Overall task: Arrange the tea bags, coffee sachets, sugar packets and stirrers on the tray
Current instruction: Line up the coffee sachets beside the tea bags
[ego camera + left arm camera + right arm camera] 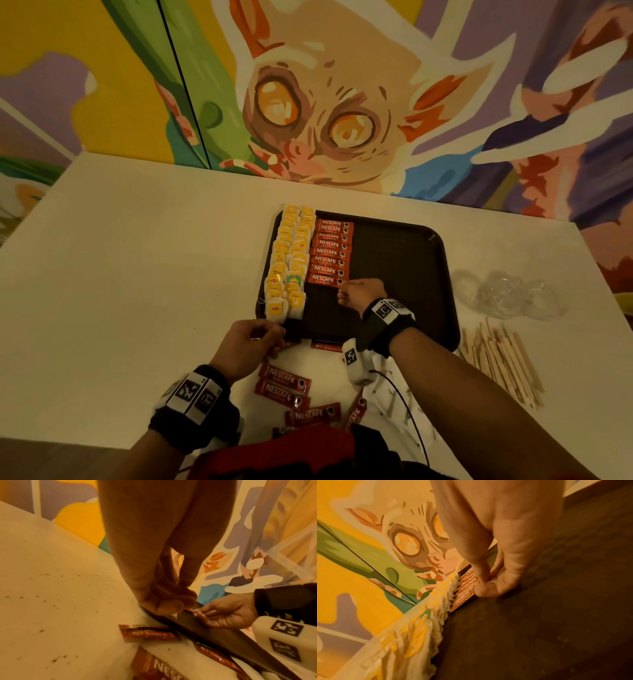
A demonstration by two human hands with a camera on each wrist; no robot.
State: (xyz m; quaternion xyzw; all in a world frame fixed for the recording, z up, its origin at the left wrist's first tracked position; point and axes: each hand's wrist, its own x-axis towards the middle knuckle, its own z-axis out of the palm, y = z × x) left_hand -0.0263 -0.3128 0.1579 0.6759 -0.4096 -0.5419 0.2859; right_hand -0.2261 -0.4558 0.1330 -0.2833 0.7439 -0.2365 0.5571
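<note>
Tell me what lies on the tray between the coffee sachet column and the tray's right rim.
Only bare tray floor lies right of the coffee sachets, as the head view shows.

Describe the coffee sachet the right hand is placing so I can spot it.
Find the dark tray on the white table. Beside the yellow tea bags runs a column of red Nescafe sachets. It is the nearest one, at the right hand.

Close view along the right hand (pixel 503 555), thumb and forefinger pinching the near end of the nearest red coffee sachet (pixel 465 599) on a dark textured tray (pixel 539 622). More sachets overlap in a row behind it. Just left runs a line of white tea bags (pixel 436 616) with yellow tags. A painted wide-eyed animal mural (pixel 406 543) fills the background
</note>
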